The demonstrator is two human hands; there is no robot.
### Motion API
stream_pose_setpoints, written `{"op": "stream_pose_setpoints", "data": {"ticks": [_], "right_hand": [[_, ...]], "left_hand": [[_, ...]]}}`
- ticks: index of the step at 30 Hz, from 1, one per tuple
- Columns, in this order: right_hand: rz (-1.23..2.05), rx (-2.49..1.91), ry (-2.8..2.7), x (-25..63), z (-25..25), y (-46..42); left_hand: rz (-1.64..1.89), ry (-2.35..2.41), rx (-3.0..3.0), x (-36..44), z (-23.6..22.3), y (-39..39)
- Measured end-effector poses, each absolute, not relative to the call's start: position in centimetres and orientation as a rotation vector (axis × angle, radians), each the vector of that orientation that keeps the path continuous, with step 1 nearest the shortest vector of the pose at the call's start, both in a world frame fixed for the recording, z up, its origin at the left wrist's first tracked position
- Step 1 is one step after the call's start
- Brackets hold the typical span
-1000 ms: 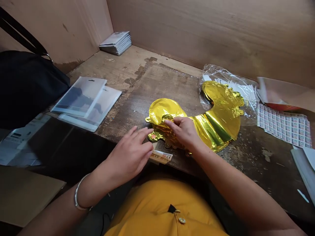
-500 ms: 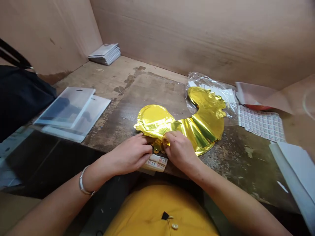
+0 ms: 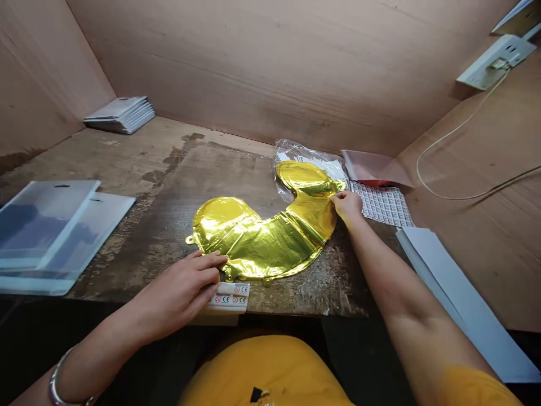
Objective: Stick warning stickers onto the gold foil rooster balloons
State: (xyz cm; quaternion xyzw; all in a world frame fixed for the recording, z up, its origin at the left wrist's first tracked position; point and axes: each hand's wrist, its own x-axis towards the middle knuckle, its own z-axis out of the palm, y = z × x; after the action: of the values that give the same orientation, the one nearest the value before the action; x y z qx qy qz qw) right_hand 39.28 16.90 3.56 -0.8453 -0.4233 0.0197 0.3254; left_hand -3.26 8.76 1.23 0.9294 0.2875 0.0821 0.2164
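Note:
A flat, shiny gold foil balloon (image 3: 270, 242) lies in a curve on the worn wooden table. Its near edge carries small tabs, and its far right end looks layered. My left hand (image 3: 181, 287) rests palm down at the near left edge, fingers stretched over the foil. Under that thumb is a strip of CE-marked stickers (image 3: 232, 296) at the table's front edge, partly covered by the hand. On the balloon's right edge, my right hand (image 3: 349, 206) pinches the foil between thumb and fingers.
Clear plastic sleeves (image 3: 46, 225) lie at the left, and a stack of folded papers (image 3: 122, 114) sits in the back corner. A clear bag (image 3: 291, 148), a sticker sheet (image 3: 384, 203) and white sheets (image 3: 448, 287) are at the right. A power strip (image 3: 494, 62) with a cable hangs on the wall.
My right hand has moved from the balloon's near middle to its right edge. The crumpled foil now lies flatter and more spread out. The view has shifted right.

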Motion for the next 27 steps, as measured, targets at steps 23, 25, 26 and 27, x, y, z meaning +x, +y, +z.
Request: {"op": "stream_pose_setpoints", "data": {"ticks": [23, 25, 26, 27], "right_hand": [[1.258, -1.465, -1.516, 19.0, 3.1, -0.3], [1.259, -1.442, -1.537, 19.0, 3.3, -0.6], [1.26, -1.434, -1.545, 19.0, 3.4, -0.7], [1.257, -1.43, -1.559, 19.1, 3.5, -0.7]], "left_hand": [[0.517, 1.091, 2.441, -1.9, 5.1, 3.7], [0.503, 1.024, 2.42, -1.5, 5.1, 3.3], [0.48, 0.994, 2.377, -1.4, 5.1, 3.2], [0.458, 0.976, 2.329, -1.2, 5.0, 3.1]]}}
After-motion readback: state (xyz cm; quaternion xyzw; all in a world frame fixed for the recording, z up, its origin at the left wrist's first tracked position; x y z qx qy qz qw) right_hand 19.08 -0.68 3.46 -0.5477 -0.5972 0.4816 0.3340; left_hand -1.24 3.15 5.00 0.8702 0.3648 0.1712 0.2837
